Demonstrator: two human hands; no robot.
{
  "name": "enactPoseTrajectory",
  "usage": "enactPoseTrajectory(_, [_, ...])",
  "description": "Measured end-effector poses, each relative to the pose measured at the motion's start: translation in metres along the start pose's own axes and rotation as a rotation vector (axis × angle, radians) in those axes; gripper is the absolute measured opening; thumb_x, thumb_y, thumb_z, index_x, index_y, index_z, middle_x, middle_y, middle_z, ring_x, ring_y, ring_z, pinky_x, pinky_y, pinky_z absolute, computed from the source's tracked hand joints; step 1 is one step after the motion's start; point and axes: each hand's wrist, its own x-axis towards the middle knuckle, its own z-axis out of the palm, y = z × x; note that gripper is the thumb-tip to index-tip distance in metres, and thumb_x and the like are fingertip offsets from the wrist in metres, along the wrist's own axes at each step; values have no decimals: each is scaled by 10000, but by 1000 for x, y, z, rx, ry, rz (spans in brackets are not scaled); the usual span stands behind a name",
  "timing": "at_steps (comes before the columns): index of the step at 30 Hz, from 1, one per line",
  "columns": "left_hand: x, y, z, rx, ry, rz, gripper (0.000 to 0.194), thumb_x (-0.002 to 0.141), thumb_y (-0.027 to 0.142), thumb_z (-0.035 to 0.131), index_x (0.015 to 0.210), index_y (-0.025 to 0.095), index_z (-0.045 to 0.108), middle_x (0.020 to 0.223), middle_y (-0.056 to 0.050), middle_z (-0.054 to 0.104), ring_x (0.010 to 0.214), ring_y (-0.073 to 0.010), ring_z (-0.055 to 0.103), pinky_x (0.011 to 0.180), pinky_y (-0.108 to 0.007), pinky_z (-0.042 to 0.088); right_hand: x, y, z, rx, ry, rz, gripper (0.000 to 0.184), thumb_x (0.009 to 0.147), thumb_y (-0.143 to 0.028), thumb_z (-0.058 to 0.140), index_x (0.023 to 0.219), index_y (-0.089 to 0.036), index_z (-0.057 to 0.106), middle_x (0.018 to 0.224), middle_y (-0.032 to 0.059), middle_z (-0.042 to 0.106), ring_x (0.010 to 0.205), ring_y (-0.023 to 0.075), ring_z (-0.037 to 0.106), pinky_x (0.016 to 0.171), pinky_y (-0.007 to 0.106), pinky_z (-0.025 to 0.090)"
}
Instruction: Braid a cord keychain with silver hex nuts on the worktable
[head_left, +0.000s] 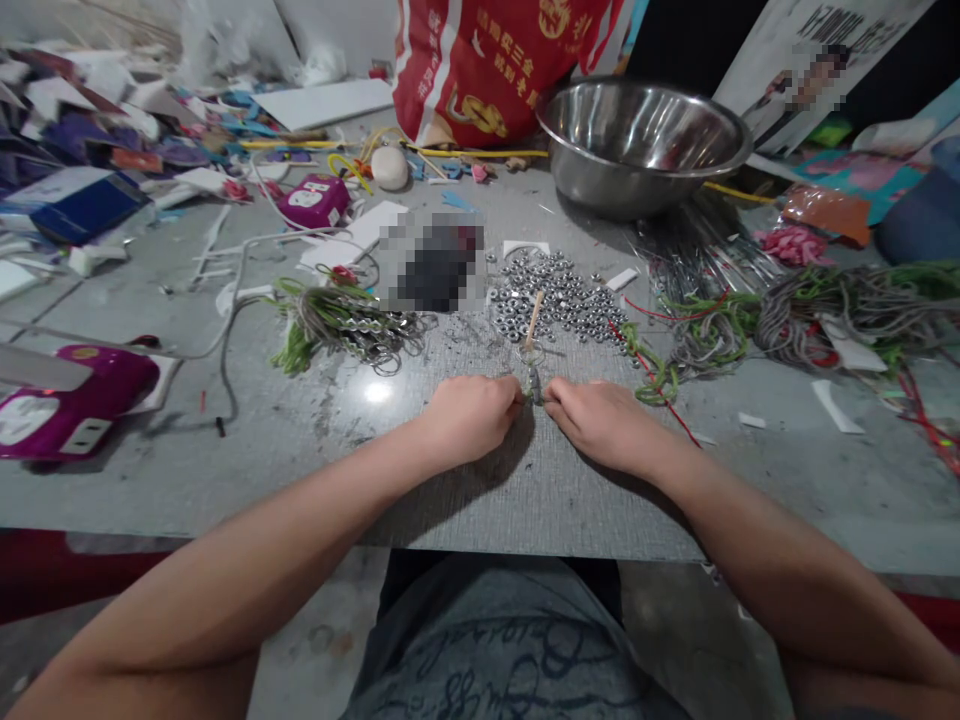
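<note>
My left hand (472,415) and my right hand (596,420) rest on the grey table (450,500), fingers closed, pinching a small knotted cord piece (532,385) between them from either side. A key ring and a small wooden stick (533,322) lie at its far end. Just beyond is a heap of small silver nuts (559,300). Left of the hands lies a bundle of finished green and grey cord pieces with rings (337,325).
A steel bowl (641,140) and a red printed bag (487,65) stand at the back. Loose grey, green and red cords (810,320) spread at the right. Purple glue-gun-like devices (67,405) with cables lie at the left, amid paper scraps.
</note>
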Motion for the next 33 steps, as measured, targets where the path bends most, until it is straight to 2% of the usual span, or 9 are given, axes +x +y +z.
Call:
enactPoseTrajectory(5, [1, -3, -11, 24, -102, 94, 252, 846, 253, 404, 905, 186, 639, 771, -52, 685, 715, -194, 644, 571, -253, 411, -2, 1, 0, -21, -32, 7, 221, 901, -258, 350, 917, -187, 559, 715, 51, 675, 604, 177, 592, 494, 289, 177])
enactPoseTrajectory(14, [1, -5, -16, 64, -170, 147, 263, 860, 260, 397, 921, 193, 643, 748, -66, 676, 704, -207, 634, 580, -270, 407, -4, 1, -9, -4, -94, -96, 210, 870, -244, 386, 800, -202, 579, 682, 44, 666, 577, 165, 570, 496, 294, 172])
enactPoseTrajectory(22, [1, -7, -14, 17, -152, 143, 252, 847, 257, 413, 922, 207, 648, 745, -53, 678, 694, -195, 632, 559, -254, 387, -4, 4, -8, 44, -87, -98, 187, 849, -234, 416, 771, -210, 585, 665, 26, 648, 569, 155, 549, 498, 289, 182])
enactPoseTrajectory(25, [1, -9, -13, -58, -109, 114, 245, 844, 270, 423, 941, 213, 641, 755, -44, 678, 689, -188, 625, 560, -252, 387, -4, 7, -8, 84, -55, -69, 178, 858, -299, 447, 769, -216, 577, 667, 15, 640, 584, 149, 537, 502, 279, 184])
enactPoseTrajectory(29, [1, -15, -14, -161, -67, 119, 241, 849, 287, 415, 930, 213, 630, 784, -29, 676, 687, -167, 611, 588, -248, 400, 0, 13, -7, 101, -36, 5, 296, 883, -440, 409, 793, -212, 575, 689, 26, 642, 619, 161, 540, 512, 271, 180])
enactPoseTrajectory(33, [1, -23, -15, -131, -32, 57, 270, 847, 243, 388, 1002, 216, 607, 869, -37, 678, 765, -187, 616, 646, -275, 429, 4, 16, -4, 86, -19, 73, 341, 915, -425, 340, 820, -211, 588, 715, 40, 650, 646, 172, 554, 522, 274, 177])
